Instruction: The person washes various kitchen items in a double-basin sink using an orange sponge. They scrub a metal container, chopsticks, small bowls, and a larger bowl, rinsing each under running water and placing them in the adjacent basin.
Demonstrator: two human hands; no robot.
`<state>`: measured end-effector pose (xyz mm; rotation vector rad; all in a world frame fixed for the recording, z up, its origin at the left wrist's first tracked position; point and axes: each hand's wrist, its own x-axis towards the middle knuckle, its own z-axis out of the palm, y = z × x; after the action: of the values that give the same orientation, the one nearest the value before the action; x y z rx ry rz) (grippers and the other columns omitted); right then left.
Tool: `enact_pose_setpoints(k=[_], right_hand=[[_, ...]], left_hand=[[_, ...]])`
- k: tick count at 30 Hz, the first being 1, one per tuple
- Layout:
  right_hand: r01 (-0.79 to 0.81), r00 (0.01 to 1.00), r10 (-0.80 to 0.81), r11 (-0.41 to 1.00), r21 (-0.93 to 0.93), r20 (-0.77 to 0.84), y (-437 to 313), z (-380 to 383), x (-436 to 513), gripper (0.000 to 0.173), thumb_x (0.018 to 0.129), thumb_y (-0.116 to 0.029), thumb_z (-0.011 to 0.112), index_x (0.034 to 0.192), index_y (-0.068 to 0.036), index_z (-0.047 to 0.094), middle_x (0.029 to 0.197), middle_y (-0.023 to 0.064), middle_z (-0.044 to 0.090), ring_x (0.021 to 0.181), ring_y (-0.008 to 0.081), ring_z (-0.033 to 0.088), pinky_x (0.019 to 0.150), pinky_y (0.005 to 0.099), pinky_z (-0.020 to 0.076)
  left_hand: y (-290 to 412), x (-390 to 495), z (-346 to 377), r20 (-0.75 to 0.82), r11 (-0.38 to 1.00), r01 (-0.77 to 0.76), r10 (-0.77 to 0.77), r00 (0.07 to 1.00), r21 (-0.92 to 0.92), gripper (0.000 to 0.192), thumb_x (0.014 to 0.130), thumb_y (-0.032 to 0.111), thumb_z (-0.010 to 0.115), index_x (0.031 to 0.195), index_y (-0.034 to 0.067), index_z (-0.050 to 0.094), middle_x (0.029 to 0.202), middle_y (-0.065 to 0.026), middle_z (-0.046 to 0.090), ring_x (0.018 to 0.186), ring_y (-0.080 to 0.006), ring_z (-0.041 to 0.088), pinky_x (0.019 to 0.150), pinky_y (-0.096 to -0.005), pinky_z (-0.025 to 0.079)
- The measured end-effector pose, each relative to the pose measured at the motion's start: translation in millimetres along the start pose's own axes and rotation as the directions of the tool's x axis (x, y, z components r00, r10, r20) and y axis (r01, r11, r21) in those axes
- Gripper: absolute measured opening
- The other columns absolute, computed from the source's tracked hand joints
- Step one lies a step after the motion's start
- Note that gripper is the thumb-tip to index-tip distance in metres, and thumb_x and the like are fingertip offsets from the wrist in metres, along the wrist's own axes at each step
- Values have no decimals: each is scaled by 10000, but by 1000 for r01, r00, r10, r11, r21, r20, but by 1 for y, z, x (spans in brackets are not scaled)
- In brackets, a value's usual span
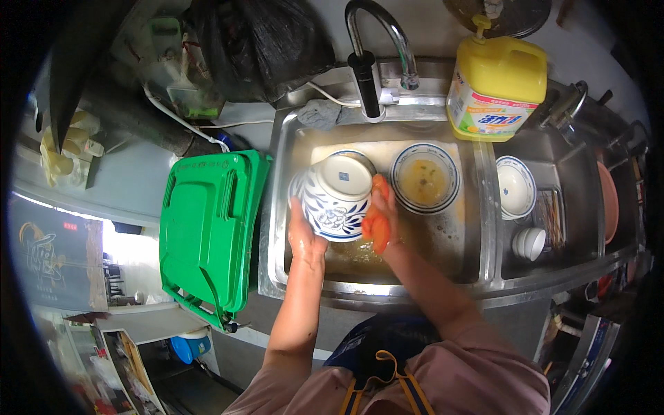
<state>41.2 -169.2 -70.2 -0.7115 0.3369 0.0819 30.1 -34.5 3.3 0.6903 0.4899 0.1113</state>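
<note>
My left hand [305, 231] grips a white ceramic bowl [334, 212] with blue floral painting, tipped so its foot ring faces up. In my right hand [392, 223] is an orange cleaning cloth [377, 228], pressed against the bowl's right side. The bowl is over the left basin of a stainless steel sink [485, 249]. Rims of other crockery show partly behind it; how many pieces is hidden. Right of my hands, a stack of blue-rimmed bowls [424, 179] stands in the basin, with cloudy yellowish liquid and scraps in the top one.
A chrome faucet [381, 21] arches over the sink's back. At the back right stands a yellow detergent jug [498, 72] with a pump. The right basin has bowls [516, 187], small white cups [529, 244] and chopsticks [551, 223]. A green lidded bin [207, 233] borders the sink's left side.
</note>
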Motion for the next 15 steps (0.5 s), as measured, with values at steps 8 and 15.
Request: enact_pose_setpoints(k=[8, 15], right_hand=[[736, 619, -346, -60, -675, 706, 2, -15, -71, 505, 762, 0, 550, 1257, 11, 447, 1413, 239, 300, 1284, 409, 336, 1055, 413, 306], [452, 892, -98, 131, -882, 442, -44, -109, -87, 292, 810, -60, 563, 1099, -29, 596, 1140, 164, 559, 1032, 345, 550, 891, 401, 449]], left_hand=[[-9, 7, 2, 10, 999, 47, -48, 999, 23, 484, 979, 348, 449, 1296, -18, 442, 1264, -164, 546, 1115, -296, 567, 966, -428, 456], [-18, -21, 60, 207, 966, -21, -34, 978, 258, 451, 944, 320, 542, 1225, -30, 498, 1118, -163, 621, 975, -266, 638, 868, -399, 524]])
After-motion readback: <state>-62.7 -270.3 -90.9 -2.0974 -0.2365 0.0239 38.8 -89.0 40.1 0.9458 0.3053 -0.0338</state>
